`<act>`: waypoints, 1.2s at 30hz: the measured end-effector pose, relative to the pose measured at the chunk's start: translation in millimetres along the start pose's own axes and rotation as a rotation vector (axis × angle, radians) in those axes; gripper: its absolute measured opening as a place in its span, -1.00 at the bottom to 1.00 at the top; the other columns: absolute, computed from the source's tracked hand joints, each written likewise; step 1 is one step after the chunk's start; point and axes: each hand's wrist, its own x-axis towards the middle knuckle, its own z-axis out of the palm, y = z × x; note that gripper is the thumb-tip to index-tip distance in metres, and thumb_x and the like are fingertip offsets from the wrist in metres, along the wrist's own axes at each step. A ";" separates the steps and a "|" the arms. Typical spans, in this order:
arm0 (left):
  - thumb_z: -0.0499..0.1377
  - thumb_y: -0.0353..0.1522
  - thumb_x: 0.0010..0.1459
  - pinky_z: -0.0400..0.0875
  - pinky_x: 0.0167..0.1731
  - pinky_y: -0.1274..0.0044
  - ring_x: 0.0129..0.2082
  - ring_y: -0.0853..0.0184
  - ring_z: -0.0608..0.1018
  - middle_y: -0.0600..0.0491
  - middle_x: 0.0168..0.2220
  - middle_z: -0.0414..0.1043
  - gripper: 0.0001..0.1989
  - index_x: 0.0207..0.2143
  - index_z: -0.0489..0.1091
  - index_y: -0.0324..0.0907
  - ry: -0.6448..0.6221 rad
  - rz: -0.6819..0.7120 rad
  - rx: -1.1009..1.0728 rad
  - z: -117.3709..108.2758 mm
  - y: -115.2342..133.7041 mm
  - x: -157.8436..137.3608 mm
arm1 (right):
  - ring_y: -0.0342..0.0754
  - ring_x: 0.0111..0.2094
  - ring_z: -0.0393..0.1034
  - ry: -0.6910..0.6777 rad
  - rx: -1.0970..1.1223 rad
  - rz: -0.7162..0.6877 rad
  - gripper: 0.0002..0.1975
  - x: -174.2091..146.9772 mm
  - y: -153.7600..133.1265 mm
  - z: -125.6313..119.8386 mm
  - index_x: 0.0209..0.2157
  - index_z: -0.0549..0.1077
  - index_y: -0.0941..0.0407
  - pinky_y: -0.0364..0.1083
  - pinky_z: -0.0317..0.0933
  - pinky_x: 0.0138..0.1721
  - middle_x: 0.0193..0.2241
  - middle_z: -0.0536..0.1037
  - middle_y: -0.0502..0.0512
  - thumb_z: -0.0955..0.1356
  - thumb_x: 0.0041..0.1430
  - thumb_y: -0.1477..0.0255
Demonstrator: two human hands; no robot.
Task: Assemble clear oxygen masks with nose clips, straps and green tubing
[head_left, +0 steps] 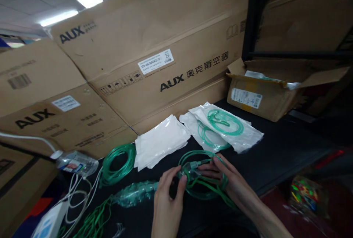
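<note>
My left hand (pixel 168 194) pinches one side of a small clear-green plastic oxygen mask (pixel 190 168), thumb and fingers closed on it. Looped green tubing (pixel 197 153) hangs around the mask, and my right hand (pixel 230 175) has its fingers curled around that tubing and the mask's right side. A green elastic strap (pixel 212 190) trails below the right hand. Left of my left hand lies a stack of nested green masks (pixel 135 194), with a bundle of green straps (pixel 96 217) beside it. A coil of green tubing (pixel 119 162) rests behind them.
White pouches (pixel 162 142) lie behind my hands, and filled pouches with green tubing (pixel 227 126) lie to their right. An open carton (pixel 255 91) stands at the back right. On the left are a plastic bottle (pixel 78 162) and a power strip (pixel 52 219). Large cardboard boxes (pixel 132 102) wall the back.
</note>
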 end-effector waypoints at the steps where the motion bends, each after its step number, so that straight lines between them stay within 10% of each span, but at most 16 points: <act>1: 0.30 -0.09 0.22 0.51 -0.01 0.33 0.00 0.03 0.63 -0.12 -0.01 0.63 -0.67 -0.05 0.63 -0.02 0.001 -0.055 -0.045 6.0 -6.9 -8.9 | 0.11 -0.19 0.66 -0.022 -0.034 0.013 -0.65 1.3 -0.7 2.2 -0.25 0.41 0.07 0.05 0.45 -0.09 -0.24 0.72 0.15 0.49 0.22 0.11; 6: 0.30 -0.08 0.21 0.49 0.02 0.27 -0.02 -0.01 0.65 -0.13 -0.06 0.67 -0.66 -0.07 0.64 -0.02 -0.081 -0.204 -0.132 21.2 -19.2 -19.1 | 0.06 -0.30 0.63 -0.134 -0.249 0.068 -0.63 11.5 -2.4 15.5 -0.29 0.48 0.12 -0.02 0.44 -0.24 -0.28 0.69 0.13 0.50 0.20 0.09; 17: 0.28 -0.16 0.24 0.42 0.09 0.16 -0.17 0.00 0.67 -0.07 -0.22 0.70 -0.83 -0.26 0.69 0.08 -0.122 -0.056 0.068 12.9 -11.8 -14.7 | -0.11 -0.48 0.42 -0.155 -0.580 -0.045 -0.54 30.1 -11.8 16.3 -0.43 0.44 0.12 -0.14 0.30 -0.41 -0.53 0.48 -0.06 0.44 0.22 -0.01; 36: 0.07 -0.18 0.38 0.47 -0.09 0.45 -0.11 0.15 0.67 -0.04 -0.07 0.68 -0.63 -0.01 0.62 -0.06 -0.329 -0.135 0.097 30.0 1.6 -2.3 | -0.13 -0.45 0.30 -0.181 -0.595 0.025 -0.62 31.8 -10.4 8.3 -0.34 0.69 0.19 -0.13 0.12 -0.36 -0.50 0.55 0.01 0.60 -0.02 0.14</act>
